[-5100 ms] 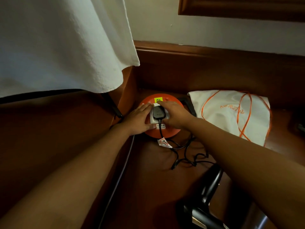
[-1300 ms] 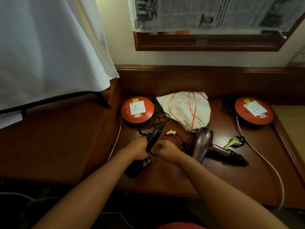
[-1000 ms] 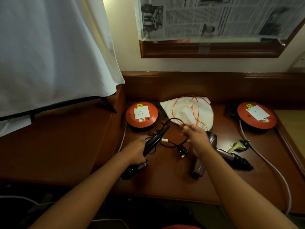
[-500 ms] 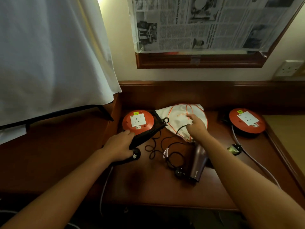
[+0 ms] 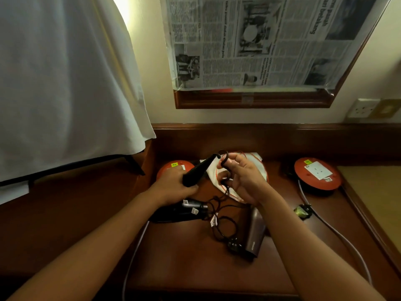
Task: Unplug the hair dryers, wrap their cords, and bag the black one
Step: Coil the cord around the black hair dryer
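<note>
My left hand (image 5: 173, 183) grips the handle of the black hair dryer (image 5: 196, 171), whose body (image 5: 180, 211) hangs below over the desk. My right hand (image 5: 240, 177) pinches the dryer's black cord (image 5: 223, 156) close to the handle tip, held up in a loop. The rest of the cord trails down in loose coils (image 5: 223, 227) to its black plug (image 5: 235, 246) on the desk. The brown hair dryer (image 5: 255, 233) lies on the desk under my right wrist. A white drawstring bag with orange cord (image 5: 256, 161) lies behind my hands.
Two orange socket reels sit on the wooden desk, one at left (image 5: 171, 168) behind my left hand and one at right (image 5: 316, 174) with a grey cable (image 5: 338, 233). A green plug (image 5: 302, 211) lies near it. White cloth (image 5: 65, 83) hangs at left.
My left hand has lifted the black dryer's handle upward. My right hand left the bag and took hold of the cord near the handle tip, raising a loop.
</note>
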{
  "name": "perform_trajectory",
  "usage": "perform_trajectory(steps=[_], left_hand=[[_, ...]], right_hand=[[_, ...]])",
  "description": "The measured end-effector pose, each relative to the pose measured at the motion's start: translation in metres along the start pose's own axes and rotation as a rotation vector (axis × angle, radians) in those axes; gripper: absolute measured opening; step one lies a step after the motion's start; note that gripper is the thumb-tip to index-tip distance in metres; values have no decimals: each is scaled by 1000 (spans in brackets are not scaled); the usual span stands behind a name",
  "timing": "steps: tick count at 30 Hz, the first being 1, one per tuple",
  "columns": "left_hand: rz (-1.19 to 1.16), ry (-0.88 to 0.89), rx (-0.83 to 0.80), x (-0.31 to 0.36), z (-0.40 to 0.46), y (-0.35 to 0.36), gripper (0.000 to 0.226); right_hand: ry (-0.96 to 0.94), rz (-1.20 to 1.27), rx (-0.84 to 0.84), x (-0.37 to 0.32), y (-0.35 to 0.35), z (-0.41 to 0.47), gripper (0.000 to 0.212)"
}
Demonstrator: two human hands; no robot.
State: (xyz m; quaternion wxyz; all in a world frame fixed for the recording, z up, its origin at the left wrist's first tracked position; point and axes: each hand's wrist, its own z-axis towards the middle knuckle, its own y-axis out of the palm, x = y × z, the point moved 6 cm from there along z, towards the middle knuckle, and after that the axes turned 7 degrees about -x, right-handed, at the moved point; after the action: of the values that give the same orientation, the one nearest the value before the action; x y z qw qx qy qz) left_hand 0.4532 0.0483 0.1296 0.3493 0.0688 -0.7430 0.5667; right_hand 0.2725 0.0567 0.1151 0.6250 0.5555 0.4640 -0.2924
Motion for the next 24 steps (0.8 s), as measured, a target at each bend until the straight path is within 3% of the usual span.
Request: perform_trajectory(steps=[2,4,7,10,16,19,24], left_hand=[[-61,12,35,6,3,-1,22],[-52,16,18,10,9,-1,35],[48,-21,22,11,18,-3,38],[199,-133,42,12,29,-7,38],[473,-150,90,37,43,-12,55],[528,-178,70,41,47,-10,54],[575,-207,54,50,55,-12,54]], right_hand=[[39,8,-19,-2,-1,-6,20],[51,-75,-56,-4,-3,-12,30],[17,-217,-72,-8,-10,-21,28],[14,-182,-94,-9,-15,-26,26],[139,-253,-175,5,-24,-34,27],[207,-344,-114,4,-41,-31,32],[244,8,-41,-2,-43,-30,23]])
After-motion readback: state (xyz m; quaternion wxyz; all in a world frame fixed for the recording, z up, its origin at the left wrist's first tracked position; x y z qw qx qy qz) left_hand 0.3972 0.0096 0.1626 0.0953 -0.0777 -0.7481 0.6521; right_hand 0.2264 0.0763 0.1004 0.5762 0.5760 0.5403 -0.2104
